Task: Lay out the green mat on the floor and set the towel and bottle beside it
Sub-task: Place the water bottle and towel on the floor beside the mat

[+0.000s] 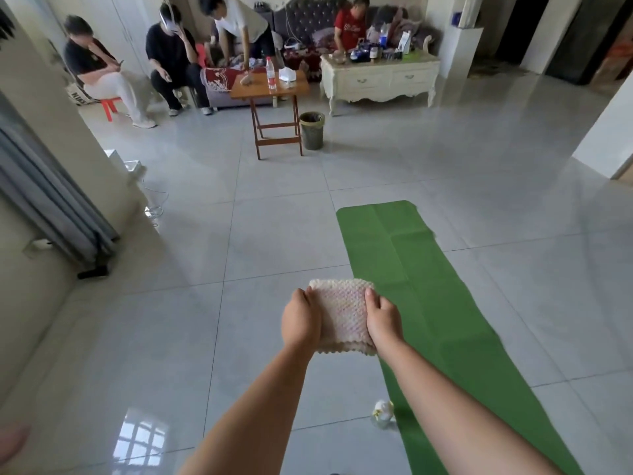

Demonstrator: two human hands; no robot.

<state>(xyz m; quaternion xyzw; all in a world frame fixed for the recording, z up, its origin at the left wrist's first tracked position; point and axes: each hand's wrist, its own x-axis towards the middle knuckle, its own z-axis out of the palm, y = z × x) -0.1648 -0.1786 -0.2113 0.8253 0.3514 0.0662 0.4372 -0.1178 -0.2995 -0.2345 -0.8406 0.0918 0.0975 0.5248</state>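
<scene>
Underfoot, floor [274, 217]: grey glossy tile.
Mat [428, 303]: green, unrolled flat; long axis runs away from the person; lies just right of the hands.
Towel [342, 313]: folded pad held in the air over tile at the mat's left edge.
Left hand [300, 320]: fingers curled round the towel's left side.
Right hand [383, 318]: grips the right side, thumb on top.
Clear object [383, 411]: on tile just beside the mat's left edge, nearer the person; likely the bottle, too small to be sure.
Next move (judgement): straight down. The spot lies below the grip, left of the mat, both hands equally near.
</scene>
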